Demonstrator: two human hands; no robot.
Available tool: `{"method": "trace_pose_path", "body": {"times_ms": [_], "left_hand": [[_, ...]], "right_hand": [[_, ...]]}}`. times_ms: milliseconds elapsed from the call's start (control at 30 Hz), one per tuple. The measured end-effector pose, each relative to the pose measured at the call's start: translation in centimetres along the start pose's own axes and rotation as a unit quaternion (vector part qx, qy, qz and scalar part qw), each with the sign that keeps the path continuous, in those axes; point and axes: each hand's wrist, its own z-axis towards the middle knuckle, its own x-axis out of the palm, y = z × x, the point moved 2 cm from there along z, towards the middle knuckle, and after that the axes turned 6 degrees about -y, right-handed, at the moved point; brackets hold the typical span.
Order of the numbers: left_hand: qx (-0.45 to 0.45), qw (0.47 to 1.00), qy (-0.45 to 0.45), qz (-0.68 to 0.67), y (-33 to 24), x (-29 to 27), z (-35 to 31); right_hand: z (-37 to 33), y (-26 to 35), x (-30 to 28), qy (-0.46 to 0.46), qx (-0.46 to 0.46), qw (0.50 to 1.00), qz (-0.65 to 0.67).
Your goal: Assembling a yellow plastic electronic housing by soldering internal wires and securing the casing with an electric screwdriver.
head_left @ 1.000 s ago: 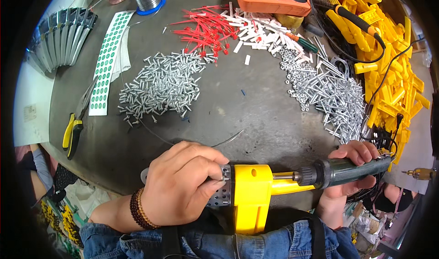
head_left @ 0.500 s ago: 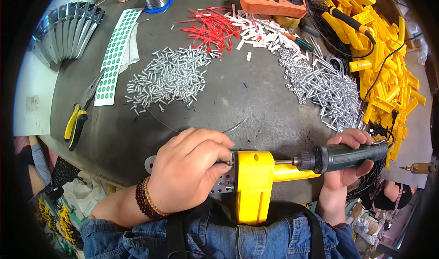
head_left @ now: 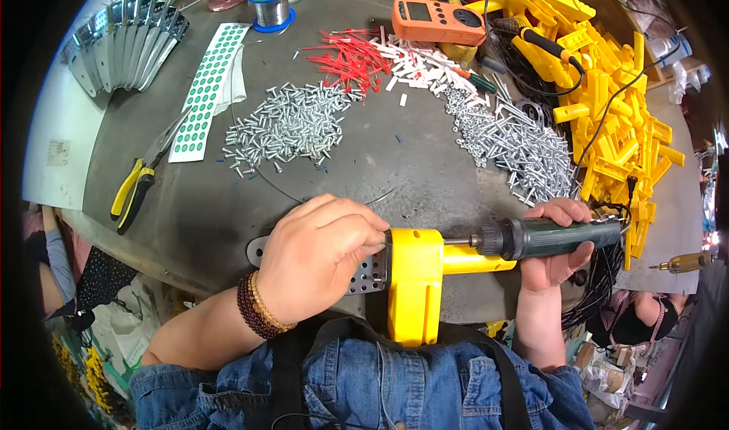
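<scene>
My right hand [head_left: 558, 267] is wrapped round a dark green electric screwdriver [head_left: 566, 238], which lies level and points left. Its bit runs into the right side of a yellow plastic handle-shaped part [head_left: 414, 286]. On that part's left side is a perforated metal plate [head_left: 368, 276] with a rounded end, partly covered by my left hand [head_left: 323, 252]. Thumb and fingers of this hand are pinched together where plate and plastic meet. Whatever they grip is too hidden to name. The yellow part's lower end reaches my denim-clothed front.
Heaps of screws [head_left: 292, 126], red-ended pieces [head_left: 349, 58], white strips [head_left: 418, 62], and longer bolts [head_left: 531, 153] lie beyond my hands. Yellow parts [head_left: 607, 103] pile up at right, near an orange multimeter [head_left: 437, 22]. Pliers [head_left: 135, 191], a sticker sheet [head_left: 205, 96], and a solder spool [head_left: 271, 9] are left.
The whole view has shifted slightly, with the work appearing a little higher and farther left. Both hands keep their grips, and the bit stays in the yellow part.
</scene>
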Motion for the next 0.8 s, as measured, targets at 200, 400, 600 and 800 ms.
{"method": "trace_pose_path", "body": {"times_ms": [200,400,600,800], "left_hand": [[0.016,0.999,-0.028,0.007,-0.1,0.0,-0.2],[-0.012,0.999,-0.018,0.037,-1.3,-0.5,-0.4],[-0.015,0.992,0.079,0.101,-1.2,-0.5,-0.3],[0.004,0.992,0.066,0.106,-0.6,0.1,-0.5]], "right_hand": [[0.3,0.4,2.4,0.024,-0.012,1.0,-0.014],[4.1,1.4,12.5,0.276,-0.048,0.925,-0.257],[6.7,-4.5,16.7,0.346,0.07,0.834,-0.423],[7.0,-6.5,17.6,0.352,0.126,0.828,-0.419]]}}
